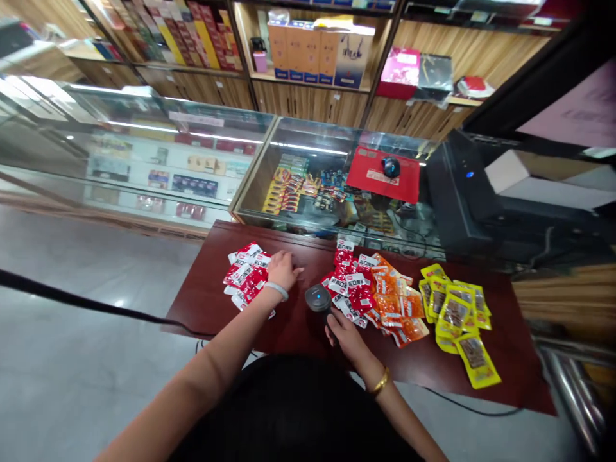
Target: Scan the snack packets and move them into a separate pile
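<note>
In the head view my right hand [347,335] is wrapped round the handle of a black handheld barcode scanner [317,298] with a small blue light. The scanner's head is over the middle of the dark red-brown table [298,333]. My left hand [283,272] is at the right edge of a pile of red-and-white snack packets [246,273], its thumb apart from the fingers. Whether it touches a packet I cannot tell. To the right of the scanner lie a second pile of red-and-white packets [353,282], then orange packets [395,301] and yellow packets [455,311].
Beyond the table stands a glass display case [308,218], bearing a red mat [368,183] and a black mouse [391,167]. Dark monitor-like equipment [457,192] stands at the right. A black cable [96,296] crosses the left side. Shelves with boxes [308,51] line the back.
</note>
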`<control>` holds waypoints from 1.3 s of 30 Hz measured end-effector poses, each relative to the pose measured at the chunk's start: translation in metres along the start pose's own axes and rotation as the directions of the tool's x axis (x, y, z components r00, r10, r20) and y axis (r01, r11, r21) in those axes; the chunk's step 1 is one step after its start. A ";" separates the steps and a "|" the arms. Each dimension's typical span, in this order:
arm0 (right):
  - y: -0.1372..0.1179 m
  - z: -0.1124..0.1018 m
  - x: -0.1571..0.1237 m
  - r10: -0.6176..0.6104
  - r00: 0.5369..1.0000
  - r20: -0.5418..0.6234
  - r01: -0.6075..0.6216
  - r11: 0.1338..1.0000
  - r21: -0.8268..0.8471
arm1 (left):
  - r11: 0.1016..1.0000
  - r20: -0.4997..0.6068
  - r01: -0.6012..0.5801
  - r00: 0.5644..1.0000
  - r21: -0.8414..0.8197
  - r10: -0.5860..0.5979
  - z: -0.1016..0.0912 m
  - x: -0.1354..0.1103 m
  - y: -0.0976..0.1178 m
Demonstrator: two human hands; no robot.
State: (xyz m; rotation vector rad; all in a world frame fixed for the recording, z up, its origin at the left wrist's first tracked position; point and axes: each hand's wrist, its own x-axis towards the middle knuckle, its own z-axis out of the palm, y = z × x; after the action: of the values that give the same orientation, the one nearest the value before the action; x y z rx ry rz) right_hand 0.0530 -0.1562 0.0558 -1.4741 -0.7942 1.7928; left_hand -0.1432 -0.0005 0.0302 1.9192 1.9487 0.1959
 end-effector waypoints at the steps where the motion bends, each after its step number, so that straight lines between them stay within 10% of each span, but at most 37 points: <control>1: 0.002 -0.005 -0.003 0.001 1.000 -0.022 -0.001 1.000 0.017 | 0.999 0.052 -0.027 0.998 -0.030 0.029 0.010 0.010 0.017; 9: 0.023 -0.039 -0.030 0.042 0.988 -0.150 -0.021 0.990 0.139 | 0.997 0.317 0.078 0.946 -0.006 -0.072 0.065 0.071 0.130; 16: 0.026 -0.052 -0.040 0.025 0.975 -0.220 0.011 0.988 0.157 | 0.992 0.243 0.122 0.962 0.023 -0.124 0.084 0.075 0.151; 27: 0.004 -0.037 -0.020 -0.008 0.990 -0.143 0.024 0.994 0.107 | 0.816 0.221 0.265 0.960 -0.514 -0.173 0.065 0.030 0.058; 39: 0.000 0.020 0.018 -0.039 0.987 0.154 0.053 0.995 -0.090 | 0.780 0.027 0.317 0.933 -0.540 -0.360 0.012 -0.020 -0.063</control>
State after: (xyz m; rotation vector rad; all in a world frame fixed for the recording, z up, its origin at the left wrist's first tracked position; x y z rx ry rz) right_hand 0.0312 -0.1424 0.0484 -1.3784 -0.9932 1.8721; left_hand -0.1980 -0.0253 -0.0006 1.1930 1.9756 0.6463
